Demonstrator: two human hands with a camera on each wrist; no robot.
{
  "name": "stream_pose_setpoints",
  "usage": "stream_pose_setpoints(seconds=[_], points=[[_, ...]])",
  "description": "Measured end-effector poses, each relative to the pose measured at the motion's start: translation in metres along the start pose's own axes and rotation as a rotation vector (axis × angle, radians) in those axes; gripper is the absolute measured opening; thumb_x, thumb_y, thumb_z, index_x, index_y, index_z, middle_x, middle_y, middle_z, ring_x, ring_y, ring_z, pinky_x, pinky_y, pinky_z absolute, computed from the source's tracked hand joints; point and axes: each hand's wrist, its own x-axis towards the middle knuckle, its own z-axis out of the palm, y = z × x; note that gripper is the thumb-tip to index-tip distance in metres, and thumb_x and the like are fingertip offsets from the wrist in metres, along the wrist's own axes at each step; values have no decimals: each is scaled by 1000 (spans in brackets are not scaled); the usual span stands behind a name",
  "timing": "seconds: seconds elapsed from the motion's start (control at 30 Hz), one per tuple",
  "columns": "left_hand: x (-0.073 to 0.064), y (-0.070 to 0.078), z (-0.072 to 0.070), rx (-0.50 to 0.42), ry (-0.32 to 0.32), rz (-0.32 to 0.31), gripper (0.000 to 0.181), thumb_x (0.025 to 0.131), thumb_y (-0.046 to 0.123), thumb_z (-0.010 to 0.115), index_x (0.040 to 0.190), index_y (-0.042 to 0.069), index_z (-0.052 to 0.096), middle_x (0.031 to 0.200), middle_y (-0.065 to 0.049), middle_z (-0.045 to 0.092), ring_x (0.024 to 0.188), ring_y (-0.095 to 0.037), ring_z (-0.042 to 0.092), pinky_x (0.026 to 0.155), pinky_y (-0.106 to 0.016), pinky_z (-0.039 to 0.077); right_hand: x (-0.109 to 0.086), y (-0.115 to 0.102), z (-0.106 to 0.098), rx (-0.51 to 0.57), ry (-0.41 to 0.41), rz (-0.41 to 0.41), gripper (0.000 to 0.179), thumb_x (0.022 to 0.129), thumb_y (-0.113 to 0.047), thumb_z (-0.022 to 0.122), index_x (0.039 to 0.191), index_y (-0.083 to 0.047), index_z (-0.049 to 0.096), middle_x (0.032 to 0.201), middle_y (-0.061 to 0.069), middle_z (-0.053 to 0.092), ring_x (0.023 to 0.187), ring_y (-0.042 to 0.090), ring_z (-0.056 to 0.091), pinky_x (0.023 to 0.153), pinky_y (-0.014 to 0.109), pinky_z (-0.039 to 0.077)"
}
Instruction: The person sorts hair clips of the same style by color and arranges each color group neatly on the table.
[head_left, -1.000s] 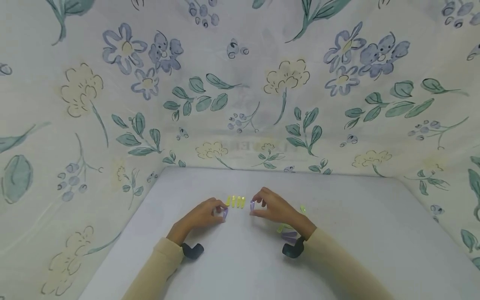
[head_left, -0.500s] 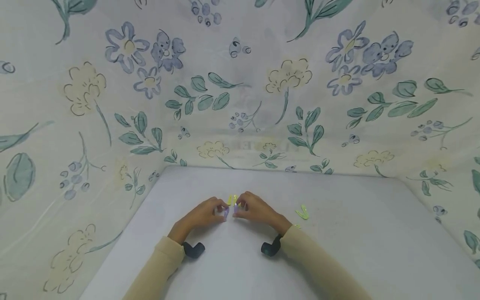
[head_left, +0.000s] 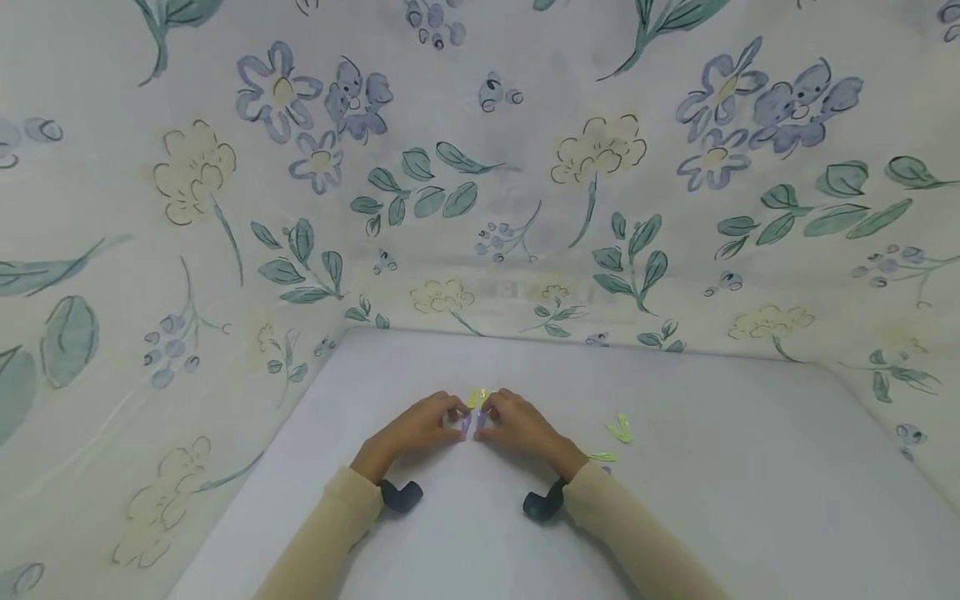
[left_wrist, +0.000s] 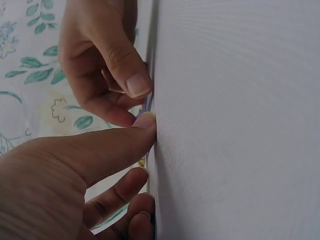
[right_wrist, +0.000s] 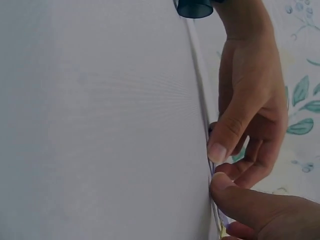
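In the head view my left hand (head_left: pixel 420 427) pinches a purple snap hair clip (head_left: pixel 467 423) between thumb and fingers, low over the white table. Facing it, my right hand (head_left: pixel 521 427) pinches a second purple snap hair clip (head_left: pixel 480 419), held upright close beside the first. Just behind both stand the tops of yellow hair clips (head_left: pixel 473 397) in a row, which the right hand partly covers. Seen from the left wrist, the thumbs nearly meet at a purple clip (left_wrist: pixel 148 104) on the tabletop. The right wrist view shows a purple strip (right_wrist: pixel 223 218) by the right thumb.
To the right of the right hand lie a bent yellow-green hair clip (head_left: pixel 621 428) and another yellow-green clip (head_left: pixel 602 457), with a bit of purple partly hidden by the sleeve. Flowered cloth (head_left: pixel 525 208) rises behind the white table (head_left: pixel 750 483).
My right hand has moved left with its purple clip, up beside the left hand's clip, and now covers part of the yellow row. The left hand stays nearly in place; the head view has shifted slightly.
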Motion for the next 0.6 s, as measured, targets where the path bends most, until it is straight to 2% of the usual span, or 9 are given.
stream_pose_setpoints(seconds=[0.37, 0.6], points=[[5, 1, 3, 0, -9, 16, 36, 88, 24, 77, 121, 17, 66, 101, 1, 61, 80, -11, 52, 75, -29, 47, -4, 2, 1, -32, 21, 46, 40, 84, -35, 80, 111, -10, 65, 99, 1, 60, 88, 14, 57, 79, 32, 49], [5, -1, 5, 10, 2, -24, 37, 86, 25, 78, 121, 18, 66, 101, 2, 62, 81, -11, 53, 75, -29, 49, -4, -1, -2, -11, -1, 39, 42, 84, -36, 80, 113, -8, 65, 99, 1, 59, 88, 15, 56, 79, 32, 48]])
